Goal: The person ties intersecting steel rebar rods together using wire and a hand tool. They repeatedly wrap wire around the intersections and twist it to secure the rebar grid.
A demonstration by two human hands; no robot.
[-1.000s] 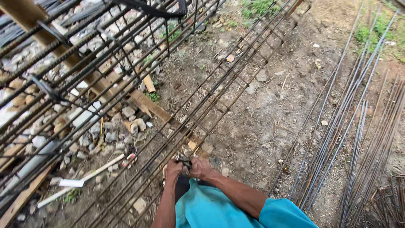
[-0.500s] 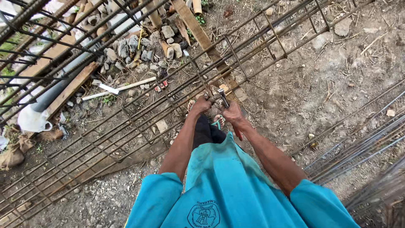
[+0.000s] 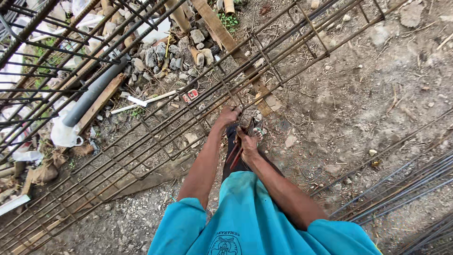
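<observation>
A long rusty rebar cage (image 3: 155,137) lies across the dirt in front of me. My left hand (image 3: 227,115) is closed on one of its bars, by a stirrup. My right hand (image 3: 246,143) sits just below and to the right, gripping red-handled pincers (image 3: 234,155) whose handles point down toward my teal shirt. The pincers' head is hidden by my hand and the bars.
Another rebar cage (image 3: 52,52) rises at upper left over rubble stones (image 3: 155,54), a grey pipe (image 3: 92,92), wooden planks (image 3: 226,40) and white plastic (image 3: 63,134). Loose rebar rods (image 3: 401,184) lie at lower right. Bare dirt spreads to the right.
My right hand has dropped lower and closer to my body with the pincers. The left hand stays on the bar. The view shifted slightly.
</observation>
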